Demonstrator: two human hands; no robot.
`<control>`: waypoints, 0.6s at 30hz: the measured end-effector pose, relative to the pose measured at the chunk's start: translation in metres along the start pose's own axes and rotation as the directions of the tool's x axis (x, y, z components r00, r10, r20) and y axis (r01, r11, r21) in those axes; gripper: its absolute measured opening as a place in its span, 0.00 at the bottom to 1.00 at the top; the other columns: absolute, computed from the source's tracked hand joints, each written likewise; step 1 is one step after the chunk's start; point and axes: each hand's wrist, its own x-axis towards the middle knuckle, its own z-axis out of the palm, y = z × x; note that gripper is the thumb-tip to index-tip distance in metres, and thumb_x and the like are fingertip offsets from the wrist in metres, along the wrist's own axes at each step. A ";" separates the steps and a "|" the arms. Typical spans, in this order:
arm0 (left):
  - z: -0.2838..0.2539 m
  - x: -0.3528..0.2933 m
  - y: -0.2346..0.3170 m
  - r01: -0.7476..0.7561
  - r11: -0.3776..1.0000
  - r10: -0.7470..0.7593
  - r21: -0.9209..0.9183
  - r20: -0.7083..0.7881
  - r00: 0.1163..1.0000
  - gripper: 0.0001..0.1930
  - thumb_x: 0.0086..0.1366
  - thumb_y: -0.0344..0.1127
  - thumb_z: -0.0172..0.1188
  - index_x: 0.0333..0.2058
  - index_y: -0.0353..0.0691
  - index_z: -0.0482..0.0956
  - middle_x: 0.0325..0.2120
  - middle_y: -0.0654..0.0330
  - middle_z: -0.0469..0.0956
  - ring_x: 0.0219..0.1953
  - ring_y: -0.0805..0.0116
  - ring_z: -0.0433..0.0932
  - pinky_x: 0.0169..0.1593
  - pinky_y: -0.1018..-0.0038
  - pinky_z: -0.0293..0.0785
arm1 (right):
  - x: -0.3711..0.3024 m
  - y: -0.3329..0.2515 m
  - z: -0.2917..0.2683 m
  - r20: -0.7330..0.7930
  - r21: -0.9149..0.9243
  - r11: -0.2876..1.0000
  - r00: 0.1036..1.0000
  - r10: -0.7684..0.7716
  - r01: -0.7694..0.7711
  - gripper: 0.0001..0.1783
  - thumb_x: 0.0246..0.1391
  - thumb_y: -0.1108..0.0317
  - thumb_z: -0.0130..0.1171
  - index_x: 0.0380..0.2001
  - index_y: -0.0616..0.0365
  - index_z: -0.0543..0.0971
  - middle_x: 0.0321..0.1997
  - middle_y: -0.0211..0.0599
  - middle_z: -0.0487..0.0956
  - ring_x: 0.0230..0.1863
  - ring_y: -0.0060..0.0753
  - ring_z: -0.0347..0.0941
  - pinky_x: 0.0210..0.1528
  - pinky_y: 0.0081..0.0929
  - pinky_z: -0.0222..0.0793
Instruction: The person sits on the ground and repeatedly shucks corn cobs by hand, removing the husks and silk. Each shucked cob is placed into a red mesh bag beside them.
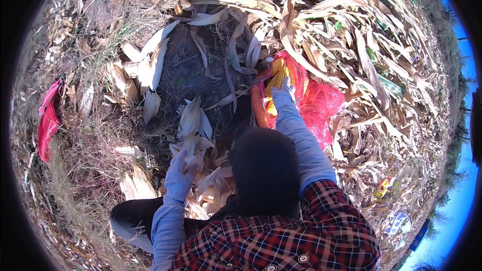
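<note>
My left hand point(178, 171), in a pale glove, is closed round the base of a dry corn husk point(190, 123) whose leaves point away from me. To the right, my gloved right hand point(284, 95) lies against a yellow ear of corn point(277, 76) at the mouth of a red mesh bag point(321, 104). Its fingers bend partly round the ear, and one finger stretches along the kernels. Several more ears show through the netting, orange under the red mesh. Peeled husks point(208, 185) are heaped between my legs, partly hidden by my dark cap.
Dry corn stalks and leaves point(346, 35) lie thick at the far side and right. Another red bag point(48, 120) lies flat at the far left. Pale husked leaves point(152, 65) rest left of a dark soil patch point(188, 65). A yellow-red wrapper point(383, 187) lies at right.
</note>
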 end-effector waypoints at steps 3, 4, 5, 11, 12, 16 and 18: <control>0.002 0.014 0.013 0.020 1.000 -0.020 -0.006 0.064 0.998 0.29 0.68 0.36 0.68 0.65 0.38 0.71 0.57 0.45 0.76 0.52 0.51 0.82 0.51 0.65 0.83 | 0.003 -0.011 -0.017 0.031 -0.119 0.993 0.999 0.018 -0.014 0.52 0.59 0.53 0.61 0.79 0.53 0.46 0.78 0.69 0.51 0.72 0.73 0.62 0.74 0.50 0.59; 0.004 0.016 0.015 0.010 1.000 -0.010 -0.001 0.070 0.997 0.29 0.67 0.36 0.68 0.65 0.38 0.71 0.57 0.45 0.76 0.52 0.50 0.82 0.51 0.65 0.83 | 0.010 -0.003 -0.017 0.014 -0.126 0.992 1.000 -0.021 0.022 0.51 0.59 0.51 0.62 0.78 0.57 0.51 0.77 0.67 0.55 0.73 0.68 0.62 0.74 0.46 0.59; 0.005 0.018 0.015 0.000 1.000 -0.001 0.004 0.075 0.997 0.29 0.67 0.36 0.68 0.65 0.38 0.71 0.57 0.45 0.76 0.51 0.50 0.82 0.51 0.65 0.83 | 0.015 0.006 -0.017 0.020 -0.059 0.997 0.999 -0.041 0.042 0.50 0.59 0.50 0.63 0.77 0.58 0.53 0.76 0.66 0.58 0.73 0.65 0.63 0.74 0.44 0.59; 0.010 0.023 0.014 0.035 0.998 -0.030 -0.060 0.082 0.996 0.28 0.66 0.31 0.69 0.63 0.37 0.72 0.54 0.50 0.78 0.45 0.61 0.82 0.49 0.67 0.80 | 0.037 0.089 -0.030 -0.406 0.124 0.991 0.914 0.006 0.049 0.43 0.58 0.46 0.64 0.69 0.61 0.68 0.71 0.56 0.70 0.70 0.58 0.68 0.72 0.41 0.63; 0.010 0.021 0.011 0.023 0.998 -0.020 -0.051 0.072 0.997 0.28 0.66 0.31 0.69 0.63 0.37 0.73 0.54 0.50 0.78 0.44 0.61 0.82 0.48 0.68 0.80 | 0.036 0.092 -0.030 -0.358 0.108 0.994 0.933 0.044 -0.005 0.41 0.59 0.47 0.63 0.68 0.61 0.70 0.70 0.56 0.71 0.68 0.58 0.69 0.71 0.42 0.65; 0.013 0.015 -0.001 0.004 1.000 -0.003 -0.008 0.050 0.999 0.27 0.66 0.30 0.69 0.62 0.37 0.73 0.53 0.50 0.78 0.44 0.62 0.82 0.47 0.68 0.80 | 0.052 0.100 -0.027 -0.037 0.105 0.986 0.990 0.136 -0.131 0.32 0.59 0.54 0.63 0.62 0.62 0.76 0.62 0.53 0.78 0.62 0.52 0.77 0.66 0.40 0.71; 0.016 0.027 0.001 -0.044 0.999 0.043 0.009 0.074 0.996 0.27 0.66 0.30 0.69 0.62 0.36 0.73 0.53 0.50 0.78 0.43 0.62 0.82 0.47 0.68 0.80 | 0.091 0.151 -0.019 -0.208 -0.510 0.860 0.968 -0.138 0.013 0.20 0.61 0.60 0.61 0.51 0.61 0.78 0.45 0.48 0.82 0.50 0.46 0.81 0.57 0.38 0.76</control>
